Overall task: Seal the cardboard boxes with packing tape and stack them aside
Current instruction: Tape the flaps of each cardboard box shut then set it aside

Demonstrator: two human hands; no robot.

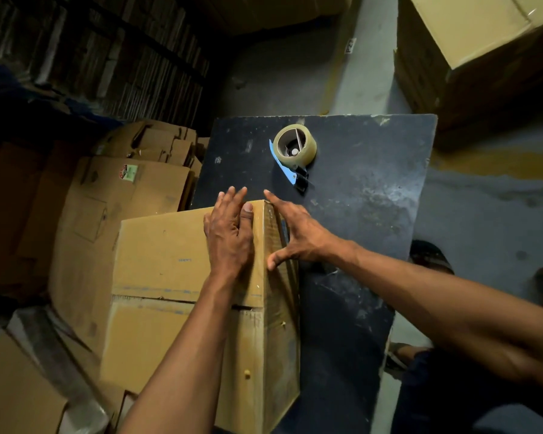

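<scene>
my left hand (229,236) flat, fingers straight, pointing toward 12 o'clock, forearm running in from 7 o'clock, my right hand (298,236) spread open just beside it, thumb toward 7 o'clock, arm stretching in from 4 o'clock

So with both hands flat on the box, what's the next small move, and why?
Probably run both hands down the taped edge of the box to press the tape flat: the tape dispenser lies set down on the board, so taping seems finished.
</scene>
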